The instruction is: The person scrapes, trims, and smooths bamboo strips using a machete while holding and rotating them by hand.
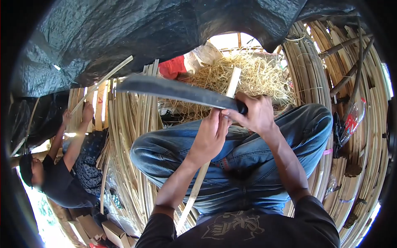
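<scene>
My right hand [259, 115] is wrapped round the dark handle of a machete [178, 91]. Its long blade points left, crossing over a pale bamboo strip [233, 82]. Just below the blade, my left hand [210, 136] grips the strip, with its fingers closed near my right thumb. The strip runs up past the blade and down between my legs toward my shirt. Whether the edge touches the strip cannot be made out. My knees in blue jeans [165, 146] are spread beneath both hands.
Bundles of bamboo strips [304, 66] stand along the right, with more strips [128, 124] at left. Straw [252, 74] lies ahead under a black plastic sheet [165, 37]. Another person [66, 177] at left holds a long strip [105, 78]. A plastic bottle [353, 118] is at right.
</scene>
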`<action>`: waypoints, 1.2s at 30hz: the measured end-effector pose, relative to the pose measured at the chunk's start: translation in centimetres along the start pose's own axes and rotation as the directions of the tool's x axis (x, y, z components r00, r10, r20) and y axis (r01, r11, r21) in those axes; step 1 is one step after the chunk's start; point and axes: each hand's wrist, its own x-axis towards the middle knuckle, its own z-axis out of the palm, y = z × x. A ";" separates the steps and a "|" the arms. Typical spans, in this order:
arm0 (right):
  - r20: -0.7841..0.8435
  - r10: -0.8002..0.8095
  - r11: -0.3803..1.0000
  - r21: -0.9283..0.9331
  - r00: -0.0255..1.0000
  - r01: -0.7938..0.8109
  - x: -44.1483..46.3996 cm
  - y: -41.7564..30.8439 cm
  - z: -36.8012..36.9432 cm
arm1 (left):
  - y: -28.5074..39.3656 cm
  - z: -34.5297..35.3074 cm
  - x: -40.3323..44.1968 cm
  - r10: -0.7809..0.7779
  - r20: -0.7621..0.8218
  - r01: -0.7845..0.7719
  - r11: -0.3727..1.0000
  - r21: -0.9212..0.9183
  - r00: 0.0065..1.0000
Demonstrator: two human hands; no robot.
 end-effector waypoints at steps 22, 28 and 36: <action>-0.155 -0.077 0.962 -0.271 0.985 0.033 -0.1 1.9 0.0 | 0.8 0.0 0.2 0.113 -0.080 -0.088 0.962 0.259 0.990; -0.270 0.112 0.947 -0.262 0.956 -0.185 2.2 4.3 -0.6 | 1.9 -0.1 -1.1 0.047 -0.039 -0.038 0.978 0.207 0.998; -0.049 0.315 0.949 -0.004 0.948 -0.316 0.9 2.4 -0.4 | 2.6 -0.5 -0.8 -0.038 0.000 0.038 0.999 0.009 0.999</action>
